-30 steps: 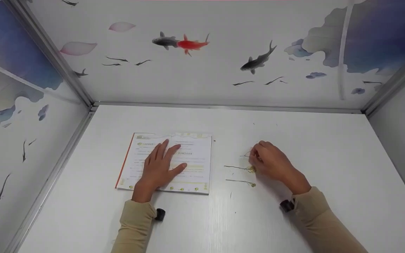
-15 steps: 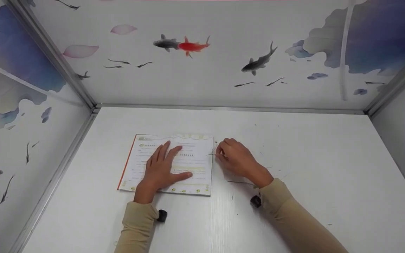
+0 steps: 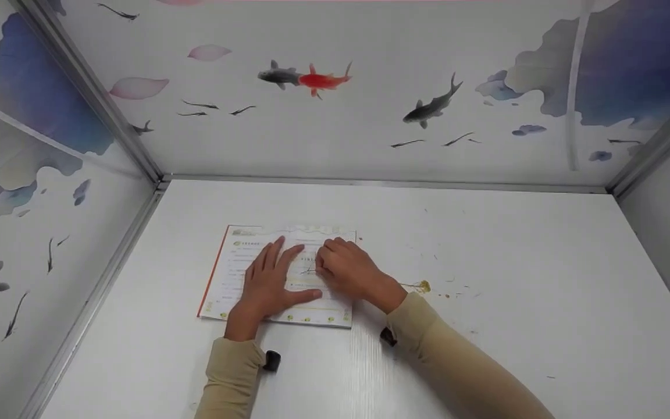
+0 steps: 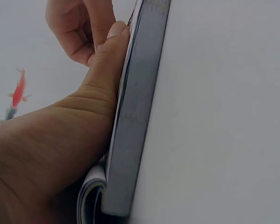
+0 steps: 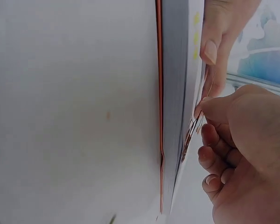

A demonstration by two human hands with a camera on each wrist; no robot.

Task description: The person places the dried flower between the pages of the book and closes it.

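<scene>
An open book (image 3: 225,288) with printed pages and a red cover edge lies on the white table. My left hand (image 3: 268,285) rests on its page, fingers spread and thumb pointing right. Over the right side of the page, my right hand (image 3: 348,269) pinches a dried flower sprig (image 5: 212,83) between thumb and forefinger. Its thin stem points toward the left hand, and the sprig's other end is mostly hidden by the fingers. In the right wrist view, thin brown plant bits (image 5: 187,142) show along the page by the fingertips.
A dried sprig with a yellow head (image 3: 424,286) lies on the table right of the book, partly behind the right wrist. Small plant crumbs (image 3: 447,295) are scattered around it. White panels painted with fish (image 3: 323,80) enclose the table at the back and sides.
My right hand has picked up a sprig from the table and carried it left, over the book. The left hand has stayed on the page. The right forearm now covers the nearest sprig.
</scene>
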